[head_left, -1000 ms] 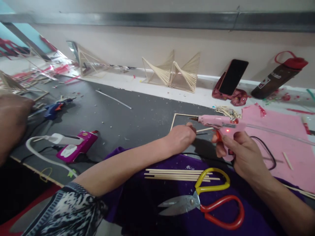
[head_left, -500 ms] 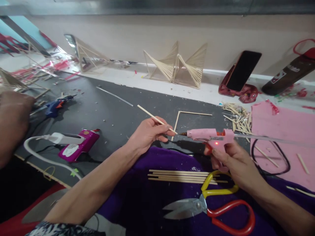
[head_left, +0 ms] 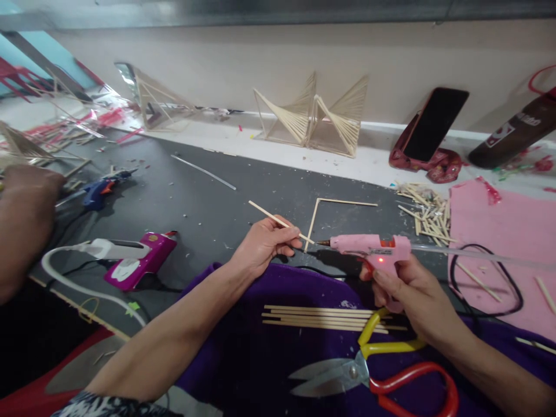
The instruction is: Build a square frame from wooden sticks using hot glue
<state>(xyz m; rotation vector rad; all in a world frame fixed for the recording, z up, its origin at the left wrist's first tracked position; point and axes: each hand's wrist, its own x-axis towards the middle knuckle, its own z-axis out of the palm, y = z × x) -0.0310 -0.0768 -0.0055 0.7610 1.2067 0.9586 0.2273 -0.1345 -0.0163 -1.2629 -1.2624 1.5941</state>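
Between its thumb and fingers, my left hand (head_left: 269,243) pinches a thin wooden stick (head_left: 264,211) that slants down to the right. My right hand (head_left: 402,281) is wrapped round the handle of a pink glue gun (head_left: 360,244) whose red light is on. The gun's nozzle points left, right by the stick's lower end; whether they touch I cannot tell. Just behind, two sticks joined at a corner (head_left: 318,201) lie on the grey board. Several loose sticks (head_left: 321,317) lie side by side on purple cloth, close to scissors (head_left: 354,370) with one yellow and one red handle.
Two stick models (head_left: 334,124) stand against the wall. A phone (head_left: 436,124) leans beside a dark bottle (head_left: 516,130). Cut stick pieces (head_left: 428,214) are heaped near pink sheeting (head_left: 499,231). At left are a magenta power strip (head_left: 139,260), a blue glue gun (head_left: 98,192) and another person's arm (head_left: 26,226).
My left hand and the stick have shifted slightly right and down in view. The pink glue gun has dropped a little, its nozzle still beside the stick's end.
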